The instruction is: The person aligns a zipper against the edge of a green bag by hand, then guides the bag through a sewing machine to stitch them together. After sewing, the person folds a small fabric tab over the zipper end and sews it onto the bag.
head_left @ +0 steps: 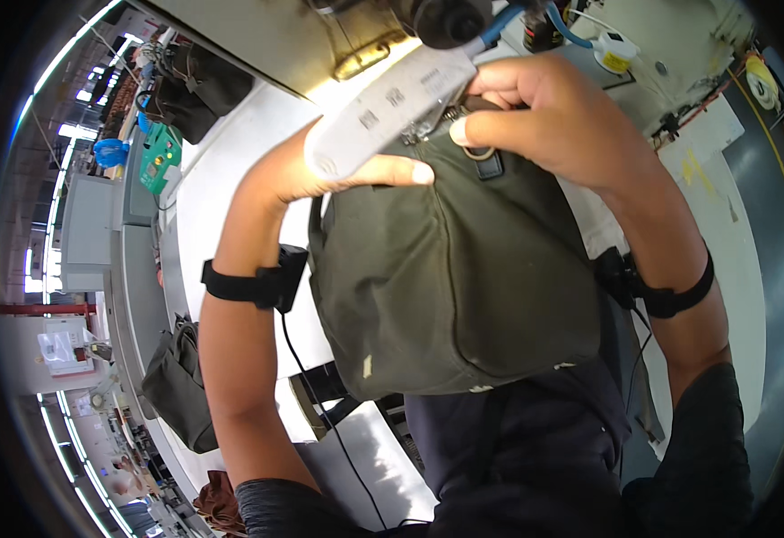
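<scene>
A dark olive fabric bag (500, 260) fills the middle, a seam running down its front, its lower end close to my body. Along its top edge sit a metal ring (479, 151) and a small dark tab (489, 168). My right hand (527, 112) grips that edge beside the ring, thumb pressed on the fabric and fingers curled behind. On the other side, my left hand (356, 172) holds the bag with its thumb laid along the upper edge; its other fingers are hidden behind a pale rounded machine head (392, 108). Under that head the metal parts are close to the bag edge.
A dark round machine part (450, 20) and a blue hose (502, 24) are at the top. The white worktable (222, 170) extends left, with a green box (161, 157) and dark bags (199, 90) beyond. Another olive bag (181, 386) lies lower left. Black cables (331, 421) trail from my wrist straps.
</scene>
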`<act>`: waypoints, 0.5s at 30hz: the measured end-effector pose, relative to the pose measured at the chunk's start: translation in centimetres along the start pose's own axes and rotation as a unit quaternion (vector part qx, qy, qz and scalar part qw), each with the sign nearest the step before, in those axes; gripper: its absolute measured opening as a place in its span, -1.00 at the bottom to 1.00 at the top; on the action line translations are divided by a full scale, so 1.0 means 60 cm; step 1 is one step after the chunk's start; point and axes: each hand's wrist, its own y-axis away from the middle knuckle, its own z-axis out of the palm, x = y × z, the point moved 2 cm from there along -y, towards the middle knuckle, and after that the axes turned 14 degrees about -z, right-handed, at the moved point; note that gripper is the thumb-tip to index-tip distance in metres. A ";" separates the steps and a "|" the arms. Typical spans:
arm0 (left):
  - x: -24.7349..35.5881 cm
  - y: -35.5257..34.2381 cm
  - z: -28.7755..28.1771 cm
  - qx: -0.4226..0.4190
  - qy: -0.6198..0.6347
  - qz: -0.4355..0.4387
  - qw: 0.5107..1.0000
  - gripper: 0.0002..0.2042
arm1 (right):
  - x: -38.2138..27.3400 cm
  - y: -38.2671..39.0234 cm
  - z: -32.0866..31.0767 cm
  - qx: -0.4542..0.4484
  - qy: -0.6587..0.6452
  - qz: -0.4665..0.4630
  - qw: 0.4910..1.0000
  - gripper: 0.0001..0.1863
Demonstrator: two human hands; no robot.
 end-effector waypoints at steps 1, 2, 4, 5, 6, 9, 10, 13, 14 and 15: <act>0.004 0.000 -0.001 0.003 -0.002 -0.006 1.000 -0.33 | -0.002 0.001 -0.002 -0.001 0.002 0.005 1.000 -0.74; 0.009 0.000 -0.003 0.006 -0.004 -0.013 1.000 -0.44 | -0.004 0.003 -0.004 0.009 -0.024 0.006 1.000 -0.74; 0.015 0.000 -0.006 0.012 -0.008 -0.027 1.000 -0.59 | -0.002 0.002 0.008 0.042 -0.099 -0.056 0.993 -0.70; 0.012 -0.001 -0.009 0.015 -0.011 -0.035 0.999 -0.61 | -0.003 0.004 0.011 0.042 -0.099 -0.051 0.993 -0.70; -0.010 -0.009 -0.014 0.028 -0.043 -0.064 0.997 -0.64 | -0.007 0.003 0.012 0.034 -0.069 -0.039 0.996 -0.69; -0.020 -0.010 -0.018 0.032 -0.076 -0.017 0.996 -0.62 | -0.018 0.005 0.014 0.003 0.015 -0.030 0.999 -0.68; -0.019 -0.014 -0.018 0.020 -0.073 -0.060 0.995 -0.60 | 0.000 0.012 0.008 0.037 0.102 -0.066 0.992 -0.69; -0.024 -0.013 -0.013 -0.006 -0.064 -0.146 0.987 -0.53 | 0.026 0.022 0.002 0.079 0.164 -0.115 0.976 -0.71; -0.024 -0.010 -0.010 0.023 -0.084 -0.133 0.987 -0.49 | 0.023 0.022 0.003 0.082 0.176 -0.091 0.977 -0.74; -0.024 -0.007 -0.006 0.052 -0.104 -0.119 0.986 -0.46 | 0.021 0.021 0.005 0.084 0.187 -0.067 0.976 -0.77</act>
